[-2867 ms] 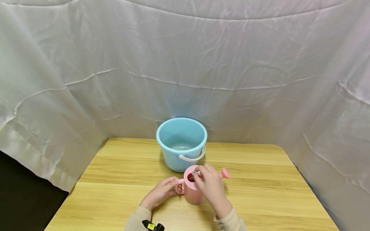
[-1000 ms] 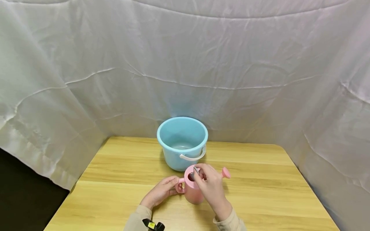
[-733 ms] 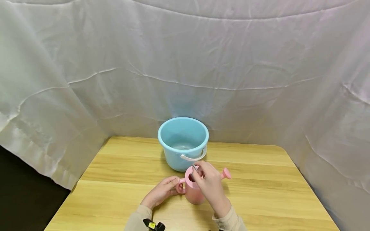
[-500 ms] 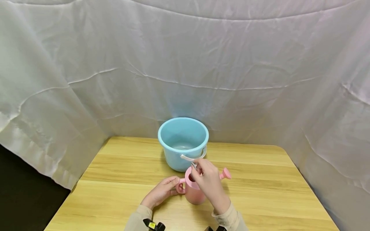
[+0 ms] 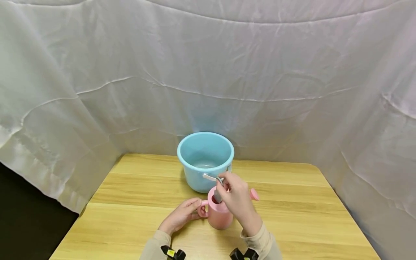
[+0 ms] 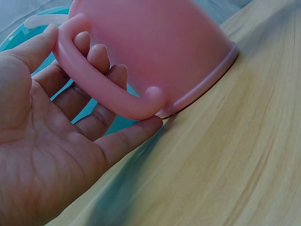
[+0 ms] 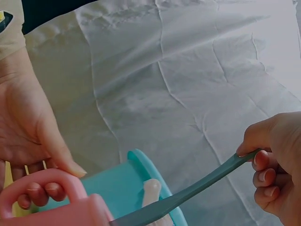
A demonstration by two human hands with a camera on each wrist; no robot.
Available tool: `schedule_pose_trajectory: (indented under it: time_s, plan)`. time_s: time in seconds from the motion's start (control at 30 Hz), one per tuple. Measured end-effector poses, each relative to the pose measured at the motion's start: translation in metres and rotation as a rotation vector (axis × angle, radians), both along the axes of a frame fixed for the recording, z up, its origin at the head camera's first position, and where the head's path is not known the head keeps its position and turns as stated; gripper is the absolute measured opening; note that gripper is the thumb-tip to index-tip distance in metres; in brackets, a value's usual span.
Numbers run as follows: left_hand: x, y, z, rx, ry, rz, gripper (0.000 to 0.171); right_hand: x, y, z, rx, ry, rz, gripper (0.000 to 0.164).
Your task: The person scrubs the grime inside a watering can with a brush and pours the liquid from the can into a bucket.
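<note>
Pink plastic watering can (image 5: 219, 219), head view: upright on the pale wooden table (image 5: 292, 209), just on the near side of the round light-blue plastic bucket (image 5: 196, 179).
Left hand (image 6: 47, 141), left wrist view: partly closed, fingers through the looped handle (image 6: 94, 84), thumb on top, gripping it.
Right hand (image 7: 282, 150), right wrist view: closed, pinching the upper end of a long grey-green tool (image 7: 197, 188) that slants down leftward to the can's top.
</note>
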State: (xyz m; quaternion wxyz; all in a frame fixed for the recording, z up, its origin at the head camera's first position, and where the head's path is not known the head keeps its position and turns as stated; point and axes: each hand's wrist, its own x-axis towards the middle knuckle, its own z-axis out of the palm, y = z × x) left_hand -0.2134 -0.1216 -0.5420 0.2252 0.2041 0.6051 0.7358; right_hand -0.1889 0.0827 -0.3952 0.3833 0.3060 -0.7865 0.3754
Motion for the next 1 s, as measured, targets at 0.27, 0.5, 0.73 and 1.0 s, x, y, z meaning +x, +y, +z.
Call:
schedule_pose_trajectory:
  time_s: [0.27, 0.5, 0.73, 1.0]
  plan:
    - [0.001, 0.000, 0.000, -0.014, 0.002, 0.018, 0.040, 0.001, 0.004, 0.008, -0.006, 0.053, 0.002, 0.018]
    - [0.000, 0.000, 0.000, -0.023, 0.003, 0.020, 0.036, 0.004, 0.007, 0.012, -0.026, 0.054, 0.023, 0.018]
    - [0.000, 0.000, 0.000, -0.024, -0.005, 0.016, 0.034, 0.007, 0.018, 0.010, 0.001, 0.067, 0.034, 0.013]
    - [0.000, 0.001, -0.001, -0.014, -0.010, 0.013, 0.034, 0.012, 0.041, 0.007, 0.061, 0.201, 0.070, 0.020]
